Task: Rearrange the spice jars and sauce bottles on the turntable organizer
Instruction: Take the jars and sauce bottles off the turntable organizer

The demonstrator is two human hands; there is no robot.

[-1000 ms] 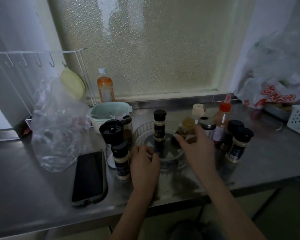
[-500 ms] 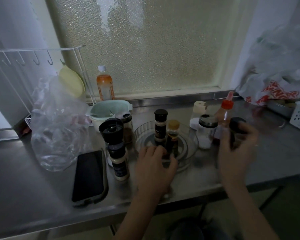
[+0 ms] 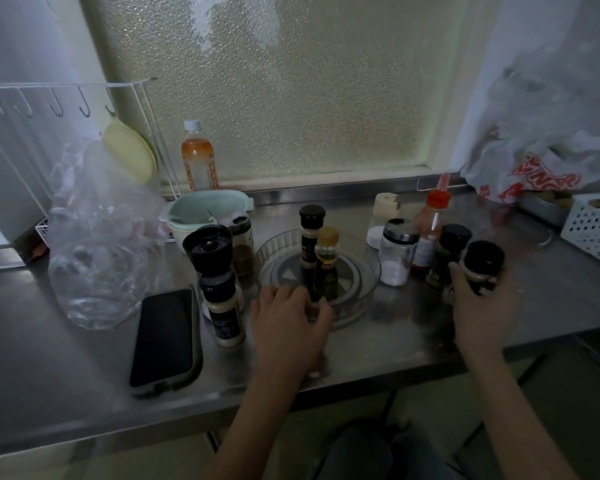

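A clear round turntable [image 3: 368, 271] sits mid-counter. On it stand a tall black-capped spice jar [image 3: 310, 233] and a small dark sauce bottle with a yellow cap [image 3: 327, 265]. My left hand [image 3: 290, 320] rests on the turntable's near rim. My right hand [image 3: 478, 306] grips a black-capped spice jar [image 3: 482, 263], tilted, to the right of the turntable. Beside it stand another black-capped jar [image 3: 447, 251], a red-capped sauce bottle [image 3: 430, 230], a glass shaker [image 3: 395, 251] and a white-capped jar [image 3: 383, 213]. Left of the turntable are a black grinder [image 3: 208, 247], a black-capped jar [image 3: 222, 306] and a brown spice jar [image 3: 239, 244].
A phone [image 3: 163, 341] lies at the front left. Behind it are a crumpled clear bag [image 3: 101, 244], a pale green bowl [image 3: 205, 213], an orange drink bottle [image 3: 199, 161] and a wire rack [image 3: 66, 98]. A white basket [image 3: 593, 226] and plastic bags [image 3: 541, 150] sit far right.
My right hand set the yellow-capped bottle on the turntable, moved right and took hold of a black-capped jar. My left hand stayed at the turntable's rim.
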